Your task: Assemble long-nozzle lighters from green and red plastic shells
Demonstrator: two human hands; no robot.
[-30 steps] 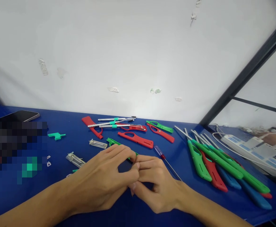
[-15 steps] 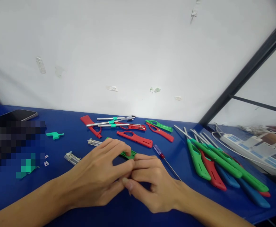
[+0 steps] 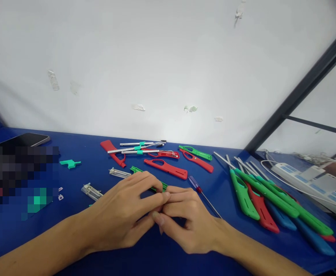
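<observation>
**While curled inward, meeting at the fingertips above the blue worktop (image 3: pixel 168 249)**

Got the left hand (image 3: pixel 127 214) bent over, palm down, with its fingertips touching those of the right hand (image 3: pixel 189 218). Both part-closed; can't tell whether pinching anything small between them, with the contact point hidden. Just beyond the fingers, see the green half-shell (image 3: pixel 159 186), lying partly covered by the left hand. Look beside it for a clear unit (image 3: pixel 119 173), and nearer the left forearm for another clear body (image 3: pixel 91 191).

Swing right to the screwdriver (image 3: pixel 195 184), slanting down toward the right wrist. Farther back, catch a red shell (image 3: pixel 166 169) lying flat, then metal tubes (image 3: pixel 133 148) with teal clips, heaped across red parts. Out wide left, spot a teal piece (image 3: pixel 70 164) and a dark phone (image 3: pixel 31 140). Well off to the right, find a pile of green, red and blue lighters (image 3: pixel 271 199), then a white power strip (image 3: pixel 306 184) behind. Finish at the pale wall (image 3: pixel 156 57).
</observation>
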